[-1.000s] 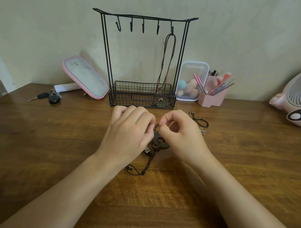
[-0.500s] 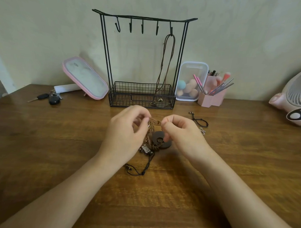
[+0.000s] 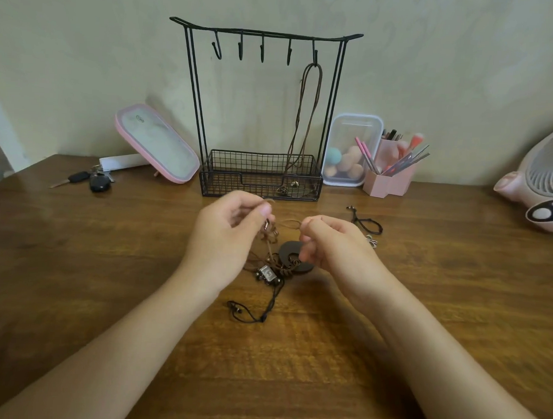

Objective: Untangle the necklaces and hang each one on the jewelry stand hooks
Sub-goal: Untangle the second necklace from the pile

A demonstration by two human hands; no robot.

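Brown cord (image 3: 288, 222) runs between a person's left hand (image 3: 227, 235) and right hand (image 3: 330, 245), each pinching it with curled fingertips above the tangle of necklaces (image 3: 271, 270) on the desk (image 3: 438, 309), in front of the jewelry stand (image 3: 191, 96). One necklace (image 3: 304, 116) hangs from the rightmost hook (image 3: 314, 55). The cords look light, limp and prone to snagging, best gripped near knots or clasps. Blur obscures the left pinch, which is apparently on the same strand.

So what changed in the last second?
The left hand and right hand, both pinching the brown cord, pulled apart; the left rose a little, drawing a stretch of cord out of the tangle. The jewelry stand, the necklace hung on its rightmost hook and the loose black cord stayed put.
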